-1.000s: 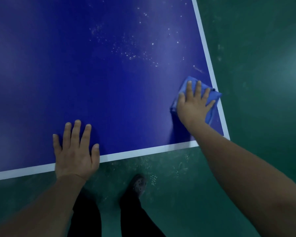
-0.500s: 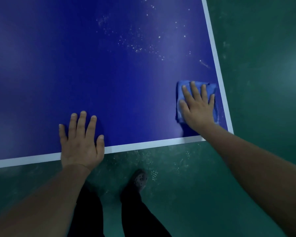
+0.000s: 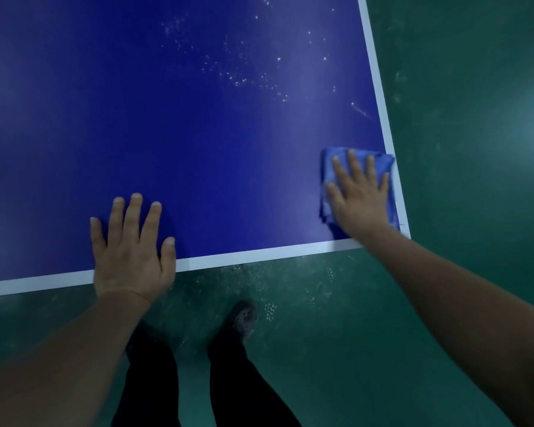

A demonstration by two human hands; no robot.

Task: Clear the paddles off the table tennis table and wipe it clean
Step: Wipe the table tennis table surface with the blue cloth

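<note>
**Cloth at the near right corner, specks untouched farther in**

Right hand (image 3: pixel 359 198) flat on a folded blue cloth (image 3: pixel 383 167), fingers straight and spread, pressing it onto the table tennis table (image 3: pixel 167 118) at the near right corner. Cloth edge lying over the white side line (image 3: pixel 375 72), right at the table's edge. Left hand (image 3: pixel 131 251) flat and spread on the near edge, palm across the white end line (image 3: pixel 259 254), holding nothing, seemingly bracing.

Risks, as judged from here:
- Cloth slipping off the corner and dropping to the floor, since only flat pressure pins it and part of it sits at the rim.
- Grit pushed over the rim rather than picked up; pale flecks already lying on the floor (image 3: pixel 475 180) just below the near edge.
- Specks (image 3: pixel 238 78) farther in and a pale streak (image 3: pixel 359 110) near the right line missed if strokes stay close to the corner.
- Smearing if the cloth face is loaded; not possible to tell from this view.
- Weight on the bracing palm possibly leaving a print on wiped surface.

Surface and room: dark blue top with a dull sheen, white border lines, dust scattered far right. No paddles on the part in view. Green floor, scuffed and dim, with light pooling at far right. Dark trousers and one perforated clog (image 3: pixel 244 318) below the near edge.
</note>
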